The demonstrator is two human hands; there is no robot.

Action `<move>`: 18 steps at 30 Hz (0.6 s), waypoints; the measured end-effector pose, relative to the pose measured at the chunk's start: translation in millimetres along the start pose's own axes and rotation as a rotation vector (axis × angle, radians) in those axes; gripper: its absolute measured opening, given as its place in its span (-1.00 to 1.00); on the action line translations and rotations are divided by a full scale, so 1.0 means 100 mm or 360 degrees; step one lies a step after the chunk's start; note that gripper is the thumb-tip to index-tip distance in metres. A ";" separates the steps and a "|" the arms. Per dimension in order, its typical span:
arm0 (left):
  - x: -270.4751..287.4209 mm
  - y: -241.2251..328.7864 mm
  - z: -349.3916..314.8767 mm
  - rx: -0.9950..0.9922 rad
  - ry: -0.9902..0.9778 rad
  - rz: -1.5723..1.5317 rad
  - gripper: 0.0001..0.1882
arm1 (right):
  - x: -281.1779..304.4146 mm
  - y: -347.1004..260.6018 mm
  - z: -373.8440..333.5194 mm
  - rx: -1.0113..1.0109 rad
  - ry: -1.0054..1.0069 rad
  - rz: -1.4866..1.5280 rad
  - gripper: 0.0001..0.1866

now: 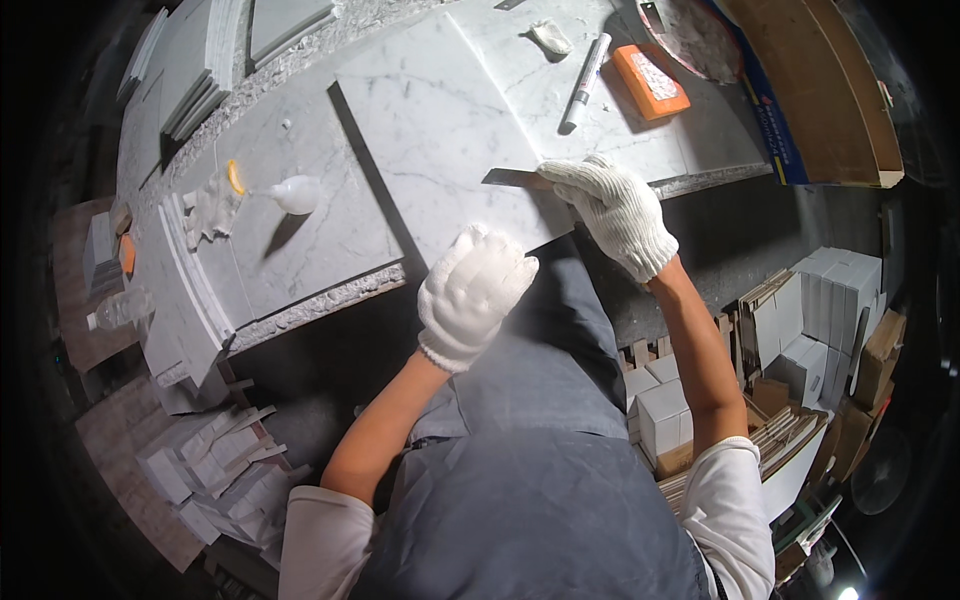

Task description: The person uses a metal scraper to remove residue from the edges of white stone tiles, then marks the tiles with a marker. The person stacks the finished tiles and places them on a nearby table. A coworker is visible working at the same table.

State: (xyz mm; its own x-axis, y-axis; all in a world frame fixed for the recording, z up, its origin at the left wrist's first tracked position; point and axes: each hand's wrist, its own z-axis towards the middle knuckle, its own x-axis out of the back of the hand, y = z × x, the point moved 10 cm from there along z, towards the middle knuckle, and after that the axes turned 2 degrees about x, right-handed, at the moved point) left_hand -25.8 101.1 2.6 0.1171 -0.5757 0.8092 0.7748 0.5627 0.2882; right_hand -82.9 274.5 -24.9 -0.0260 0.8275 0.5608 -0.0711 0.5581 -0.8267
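Note:
My right hand (612, 208), in a white knitted glove, is closed around a flat metal scraper blade (515, 179). The blade points left, just over a white marble tile (440, 120) with grey veins. At the tile's near edge is my left hand (475, 298), also gloved, its fingers bunched together; whether they grip anything is hidden. Along the tile's left side runs a dark strip of shadow. Left of it, a white squeeze bottle (295, 195) with a narrow nozzle lies on another marble slab (330, 235).
An orange block (652, 82), a white marker (586, 84) and a crumpled white scrap (550, 38) lie at the far right. Beyond them stands an open cardboard box (825, 80). Stacked tiles (200, 90) are far left. White boxes (840, 300) stand below right.

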 end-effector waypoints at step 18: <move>-0.05 -0.03 -0.10 0.0054 0.0003 0.0070 -0.71 | -0.01 0.15 -0.10 -0.0217 -0.0124 0.0346 -0.67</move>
State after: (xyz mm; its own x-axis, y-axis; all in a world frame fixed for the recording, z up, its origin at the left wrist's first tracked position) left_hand -22.8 95.9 -7.2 0.1519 -0.5508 0.8207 0.7473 0.6075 0.2694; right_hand -73.5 282.6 -38.0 -0.1028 0.9246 0.3669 0.0792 0.3753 -0.9235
